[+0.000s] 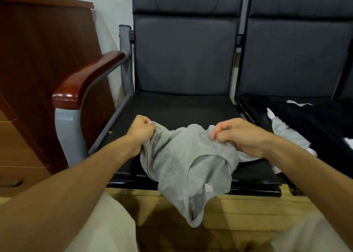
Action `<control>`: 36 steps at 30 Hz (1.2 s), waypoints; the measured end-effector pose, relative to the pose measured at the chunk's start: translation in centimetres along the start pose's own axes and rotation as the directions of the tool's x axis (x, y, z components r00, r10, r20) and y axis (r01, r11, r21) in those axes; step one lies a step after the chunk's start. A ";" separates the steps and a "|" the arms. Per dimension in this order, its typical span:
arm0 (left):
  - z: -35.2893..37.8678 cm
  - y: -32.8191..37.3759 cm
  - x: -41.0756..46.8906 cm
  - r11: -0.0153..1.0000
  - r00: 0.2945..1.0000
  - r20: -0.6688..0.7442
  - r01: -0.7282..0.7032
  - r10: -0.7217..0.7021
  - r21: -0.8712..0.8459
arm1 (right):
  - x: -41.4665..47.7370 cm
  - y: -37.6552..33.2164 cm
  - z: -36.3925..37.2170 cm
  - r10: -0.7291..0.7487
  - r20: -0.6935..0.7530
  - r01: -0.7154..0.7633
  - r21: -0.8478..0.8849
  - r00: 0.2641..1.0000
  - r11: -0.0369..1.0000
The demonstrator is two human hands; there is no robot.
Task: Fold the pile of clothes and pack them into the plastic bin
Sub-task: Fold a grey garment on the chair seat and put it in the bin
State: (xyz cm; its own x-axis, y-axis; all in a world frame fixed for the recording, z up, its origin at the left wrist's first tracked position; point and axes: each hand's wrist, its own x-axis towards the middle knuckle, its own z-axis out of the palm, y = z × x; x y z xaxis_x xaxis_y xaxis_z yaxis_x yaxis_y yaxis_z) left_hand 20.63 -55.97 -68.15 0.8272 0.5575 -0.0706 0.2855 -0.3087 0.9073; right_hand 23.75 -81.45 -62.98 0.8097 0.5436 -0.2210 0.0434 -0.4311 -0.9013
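Note:
A grey garment lies crumpled on the front of a black chair seat, its lower part hanging over the seat's front edge with a small white label showing. My left hand grips the garment's left edge with curled fingers. My right hand pinches a bunch of the cloth at its upper right. On the neighbouring seat to the right lies a pile of clothes, mostly black with some white and pale grey pieces. No plastic bin is in view.
The chair has a dark padded back and a wooden armrest on a grey metal frame at the left. A reddish-brown wooden cabinet stands further left. Yellowish wooden floor shows below the seat, between my light trouser legs.

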 end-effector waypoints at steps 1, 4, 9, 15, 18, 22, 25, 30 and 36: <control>-0.1 -0.1 0.1 1.000 1.000 0.024 0.016 -0.016 0.007 | -0.6 0.3 -0.3 0.056 0.123 -0.050 -0.052 0.991 0.997; -0.6 -0.3 -0.5 0.985 0.984 0.179 -0.017 -0.014 0.173 | -1.8 1.3 -0.3 0.267 0.370 -0.181 -0.251 0.890 0.951; -1.4 -0.5 -1.5 0.911 0.941 0.302 0.016 -0.153 0.411 | -1.2 2.4 0.0 0.262 0.142 -0.200 -0.348 0.955 0.916; -2.4 -0.7 -2.4 0.731 0.923 0.230 0.074 -0.308 0.679 | 1.1 2.5 0.9 0.183 -0.125 -0.217 -0.386 0.975 0.897; -2.6 -0.7 -2.4 0.680 0.910 0.266 0.025 -0.319 0.733 | 2.6 2.8 1.8 0.180 -0.188 -0.243 -0.399 0.966 0.884; -1.9 -0.9 -1.5 0.773 0.934 0.310 -0.062 -0.178 0.632 | 4.6 3.5 3.0 0.149 -0.234 -0.238 -0.415 0.961 0.878; -1.0 -0.3 -1.2 0.906 0.969 0.237 -0.042 -0.065 0.420 | 6.1 4.0 4.2 0.166 -0.228 -0.244 -0.376 0.960 0.894; 0.5 0.9 -0.1 0.977 0.961 0.179 0.201 -0.210 0.070 | 7.7 3.3 3.6 0.324 -0.183 -0.352 -0.153 0.928 0.923; 1.5 1.8 1.6 0.897 0.900 0.293 0.389 -0.323 -0.208 | 8.6 1.7 0.9 0.327 -0.224 -0.236 0.353 0.918 0.905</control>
State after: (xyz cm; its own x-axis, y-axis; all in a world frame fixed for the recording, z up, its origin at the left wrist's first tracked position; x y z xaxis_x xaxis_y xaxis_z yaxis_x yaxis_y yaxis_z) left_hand 23.19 -56.72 -67.29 0.7943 0.3752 -0.4778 0.4775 0.1007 0.8728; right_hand 30.22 -76.83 -66.74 0.8887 0.1968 -0.4142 -0.3587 -0.2646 -0.8952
